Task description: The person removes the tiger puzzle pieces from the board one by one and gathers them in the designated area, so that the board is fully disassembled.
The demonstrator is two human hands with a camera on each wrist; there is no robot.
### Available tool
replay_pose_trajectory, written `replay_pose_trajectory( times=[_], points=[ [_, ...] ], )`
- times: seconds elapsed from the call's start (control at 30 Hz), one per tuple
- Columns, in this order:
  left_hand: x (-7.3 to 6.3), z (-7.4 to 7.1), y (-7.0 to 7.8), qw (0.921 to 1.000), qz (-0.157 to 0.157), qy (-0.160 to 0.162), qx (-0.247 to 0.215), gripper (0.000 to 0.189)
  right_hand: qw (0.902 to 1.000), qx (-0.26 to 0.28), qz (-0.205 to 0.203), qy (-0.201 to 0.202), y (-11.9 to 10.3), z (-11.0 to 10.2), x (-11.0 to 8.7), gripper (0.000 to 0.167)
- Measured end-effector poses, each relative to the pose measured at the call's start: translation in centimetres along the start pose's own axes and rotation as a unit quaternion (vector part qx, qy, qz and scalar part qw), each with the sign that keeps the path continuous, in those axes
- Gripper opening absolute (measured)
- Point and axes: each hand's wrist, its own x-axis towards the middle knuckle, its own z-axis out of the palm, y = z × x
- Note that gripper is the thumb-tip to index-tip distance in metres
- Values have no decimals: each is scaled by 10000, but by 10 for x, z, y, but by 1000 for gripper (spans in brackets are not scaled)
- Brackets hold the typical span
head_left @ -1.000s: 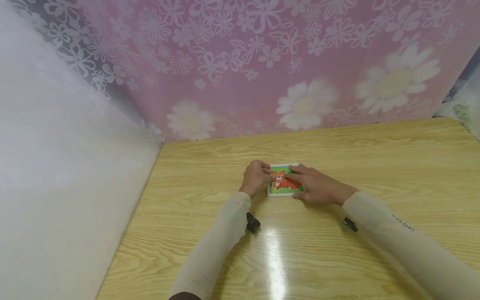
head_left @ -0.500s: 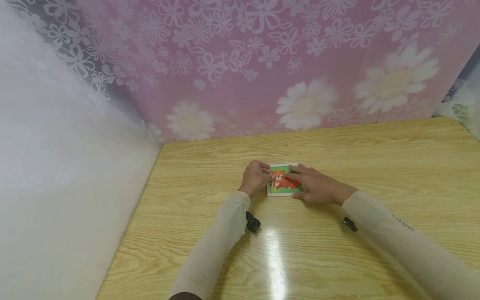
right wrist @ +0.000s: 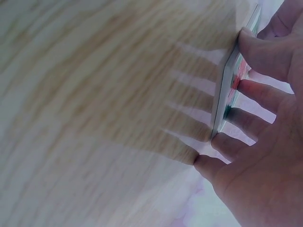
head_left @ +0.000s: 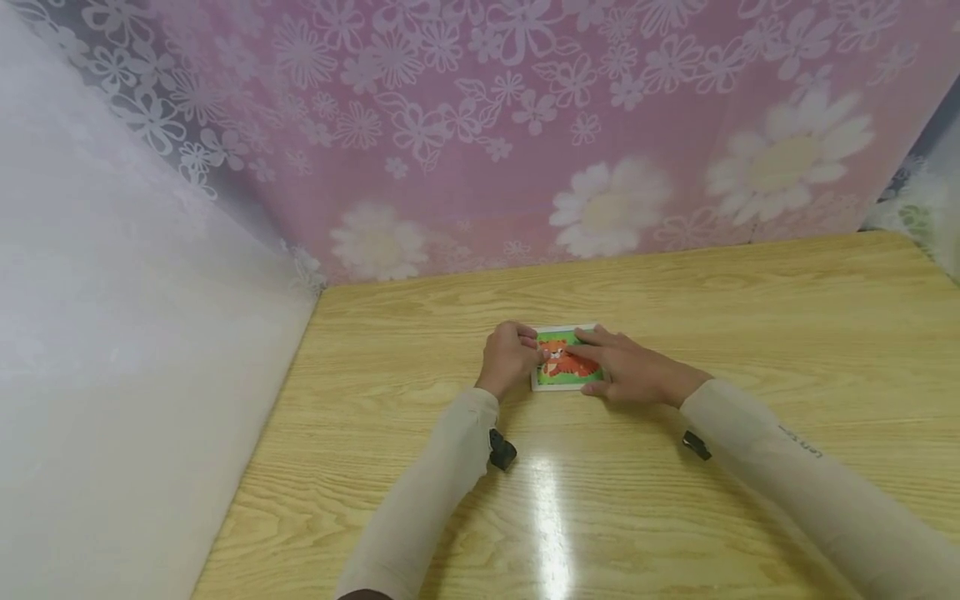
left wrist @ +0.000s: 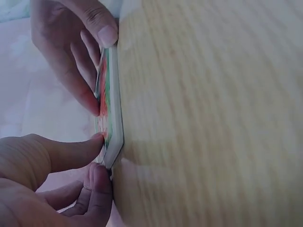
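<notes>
A small flat picture board (head_left: pixel 558 381) with a pale rim, showing an orange tiger on green, lies on the wood-grain table. At its left end is my left hand (head_left: pixel 507 357). In the left wrist view that hand's thumb (left wrist: pixel 78 153) rests on the picture while the curled fingers (left wrist: pixel 97 189) meet the board's edge, pinching the corner. My right hand (head_left: pixel 637 367) spreads over the right part, covering some of the tiger. In the right wrist view, its thumb (right wrist: pixel 258 49) touches the near rim, and the fairly straight fingers (right wrist: pixel 248 124) reach the picture and the edge.
The wood-grain table (head_left: pixel 390 350) meets a pink floral curtain (head_left: pixel 465 183) at its back edge. A whitish sheet (head_left: pixel 135 333) closes off the left side. Black wrist cameras hang below both pale sleeves (head_left: pixel 435 475).
Both hands keep their places on the picture board. The whole head view has shifted very slightly; the board has not visibly moved on the table.
</notes>
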Motion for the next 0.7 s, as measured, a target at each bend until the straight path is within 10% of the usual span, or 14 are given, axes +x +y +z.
replay_pose_trajectory(
  times=[0.7],
  points=[
    [-3, 8, 4, 9930, -565, 265, -1007, 30, 9999, 135, 93, -53, -2, 0, 1, 65]
  ],
)
